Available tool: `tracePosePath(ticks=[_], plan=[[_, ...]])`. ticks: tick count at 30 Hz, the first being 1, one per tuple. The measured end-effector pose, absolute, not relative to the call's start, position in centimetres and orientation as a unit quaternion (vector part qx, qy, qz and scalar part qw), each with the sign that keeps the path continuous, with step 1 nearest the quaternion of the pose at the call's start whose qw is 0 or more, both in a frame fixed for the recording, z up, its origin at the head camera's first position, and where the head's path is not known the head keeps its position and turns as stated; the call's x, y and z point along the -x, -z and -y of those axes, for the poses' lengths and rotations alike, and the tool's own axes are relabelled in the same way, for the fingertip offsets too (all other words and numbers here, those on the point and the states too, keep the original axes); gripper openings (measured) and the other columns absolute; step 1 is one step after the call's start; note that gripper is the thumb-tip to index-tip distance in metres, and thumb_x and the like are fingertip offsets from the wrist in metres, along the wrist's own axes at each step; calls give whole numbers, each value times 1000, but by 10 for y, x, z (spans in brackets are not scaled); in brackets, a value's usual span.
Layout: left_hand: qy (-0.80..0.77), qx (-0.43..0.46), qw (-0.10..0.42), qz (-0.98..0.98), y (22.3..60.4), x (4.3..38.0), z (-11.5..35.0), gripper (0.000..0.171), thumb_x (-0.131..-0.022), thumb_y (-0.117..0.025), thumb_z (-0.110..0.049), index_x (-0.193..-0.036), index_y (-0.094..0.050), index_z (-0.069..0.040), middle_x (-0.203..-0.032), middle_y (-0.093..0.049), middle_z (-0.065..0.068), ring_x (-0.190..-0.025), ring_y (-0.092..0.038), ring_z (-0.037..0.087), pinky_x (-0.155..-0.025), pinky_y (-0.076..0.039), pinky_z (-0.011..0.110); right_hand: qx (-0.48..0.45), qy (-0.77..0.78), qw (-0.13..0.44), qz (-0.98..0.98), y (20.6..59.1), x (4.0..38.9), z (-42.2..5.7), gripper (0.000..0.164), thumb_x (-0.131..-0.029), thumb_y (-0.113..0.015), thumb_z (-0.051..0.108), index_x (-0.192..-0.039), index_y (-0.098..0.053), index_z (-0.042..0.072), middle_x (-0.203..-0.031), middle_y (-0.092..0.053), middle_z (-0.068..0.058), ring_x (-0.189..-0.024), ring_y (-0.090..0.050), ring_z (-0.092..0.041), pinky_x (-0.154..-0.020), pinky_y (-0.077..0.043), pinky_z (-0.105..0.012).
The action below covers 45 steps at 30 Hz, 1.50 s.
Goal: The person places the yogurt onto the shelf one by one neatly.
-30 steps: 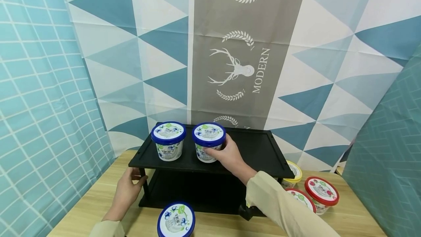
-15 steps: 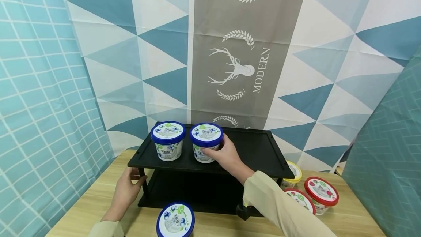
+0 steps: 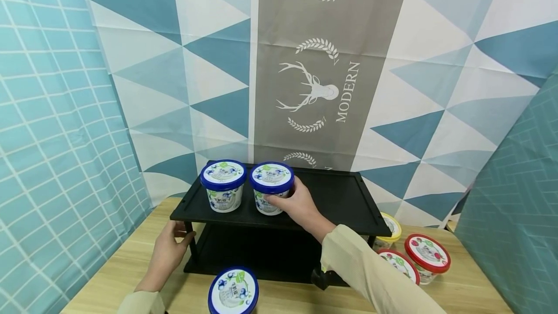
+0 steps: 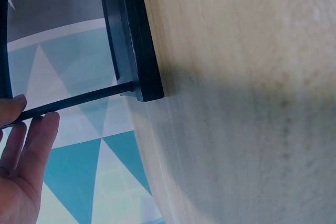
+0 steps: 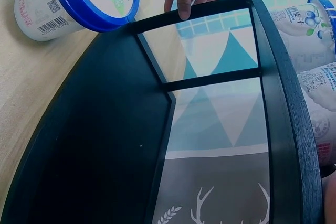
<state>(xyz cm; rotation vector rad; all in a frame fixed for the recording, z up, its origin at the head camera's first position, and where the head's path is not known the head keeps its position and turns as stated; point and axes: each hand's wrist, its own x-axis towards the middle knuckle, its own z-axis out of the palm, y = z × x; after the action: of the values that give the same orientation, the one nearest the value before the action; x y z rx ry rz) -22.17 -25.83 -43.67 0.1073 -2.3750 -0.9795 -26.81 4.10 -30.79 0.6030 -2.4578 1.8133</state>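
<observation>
A black two-tier rack stands on the wooden table. On its upper shelf, at the left, sits a white yogurt tub with a blue lid and blueberry print. My right hand grips a matching blue-lidded yogurt tub from its right side, over the same shelf and close beside the first. My left hand holds the front left post of the rack between thumb and fingers. A third blue-lidded tub stands on the table in front, partly cut off by the head view's lower edge.
Right of the rack are two red-lidded tubs, one in full view and another partly behind my sleeve. A yellow-lidded tub is half hidden by the rack. Patterned curtains hang close behind and at both sides.
The tub in my right hand has shifted slightly left, narrowing the gap to the other tub on the shelf. My left hand stays at the post.
</observation>
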Motion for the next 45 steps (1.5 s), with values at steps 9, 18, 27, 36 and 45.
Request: tracePosePath(ticks=[9, 18, 27, 36, 45], plan=[[364, -37, 284, 886, 437, 221, 258, 32, -78, -62, -4, -106, -46, -6, -94, -57, 16, -84, -59, 33, -71, -49, 43, -196, -584, 3, 788, 308, 269, -41, 73, -70, -73, 34, -129, -35, 16, -126, -48, -4, -117, -46, -23, -97, -38, -44], [365, -33, 295, 883, 439, 221, 258, 34, -77, -63, -2, -106, -46, -8, -93, -58, 15, -83, -60, 32, -70, -50, 43, -199, -584, -4, 787, 311, 270, -40, 72, -71, -72, 34, -129, -35, 15, -126, -48, -6, -117, -46, -24, -96, -39, -45], [363, -33, 297, 883, 439, 220, 258, 35, -77, -63, -2, -107, -46, -8, -92, -58, 15, -83, -60, 32, -71, -50, 44, -194, -580, -18, 791, 308, 268, -40, 72, -71, -72, 34, -130, -35, 16, -127, -47, -5, -118, -45, -24, -97, -37, -45], [365, -22, 310, 878, 438, 221, 258, 35, -76, -64, 0, -105, -47, -8, -90, -58, 15, -81, -60, 32, -69, -50, 43, -204, -583, -37, 785, 307, 271, -42, 73, -71, -72, 36, -130, -34, 18, -128, -46, -4, -119, -45, -23, -98, -36, -45], [369, -29, 302, 879, 437, 220, 257, 31, -77, -63, -2, -103, -47, -6, -90, -57, 15, -82, -60, 32, -69, -50, 42, -205, -565, -43, 798, 305, 266, -50, 78, -64, -73, 47, -129, -36, 22, -125, -49, 1, -115, -48, -19, -96, -39, -42]])
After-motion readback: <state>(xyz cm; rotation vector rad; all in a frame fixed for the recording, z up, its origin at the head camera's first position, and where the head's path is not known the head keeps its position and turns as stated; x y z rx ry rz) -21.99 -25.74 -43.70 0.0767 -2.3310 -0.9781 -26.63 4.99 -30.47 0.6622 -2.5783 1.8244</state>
